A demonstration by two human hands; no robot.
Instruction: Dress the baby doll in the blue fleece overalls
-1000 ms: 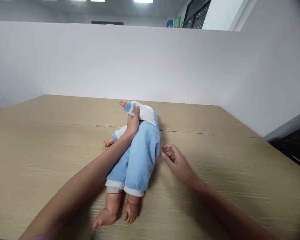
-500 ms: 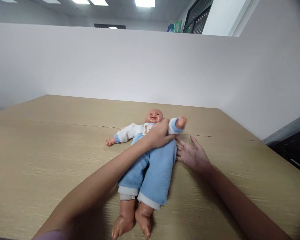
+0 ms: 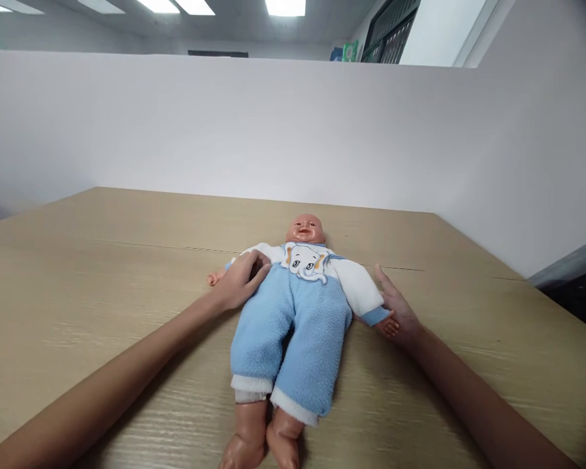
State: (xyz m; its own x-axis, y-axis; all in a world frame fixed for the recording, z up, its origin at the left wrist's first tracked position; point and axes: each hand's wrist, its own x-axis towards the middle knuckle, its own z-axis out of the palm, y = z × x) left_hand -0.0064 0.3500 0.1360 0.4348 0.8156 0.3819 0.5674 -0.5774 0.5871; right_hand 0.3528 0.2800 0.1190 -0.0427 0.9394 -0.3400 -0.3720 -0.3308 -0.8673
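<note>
A baby doll (image 3: 293,319) lies face up on the wooden table, feet toward me, in light-blue trousers and a white top with an elephant's face on the chest. My left hand (image 3: 244,280) rests over the doll's arm and side at the left, its fingers curled round there with the thumb on the trousers' edge. At the doll's other side, my right hand (image 3: 403,316) is palm up with the thumb stretched out. The doll's white sleeve and small hand lie across it and hide most of its fingers, which reach toward the doll's side.
The wooden table (image 3: 102,273) spreads out round the doll and has a thin seam across it. A white partition (image 3: 273,130) rises behind it and along the right. Beyond its top are ceiling lights and a green package (image 3: 350,51). Something dark stands beyond the right edge.
My left hand has moved from the doll's chest to its left side, uncovering the elephant. The doll's right-side arm, raised before, has come down over my right hand, which has shifted slightly right.
</note>
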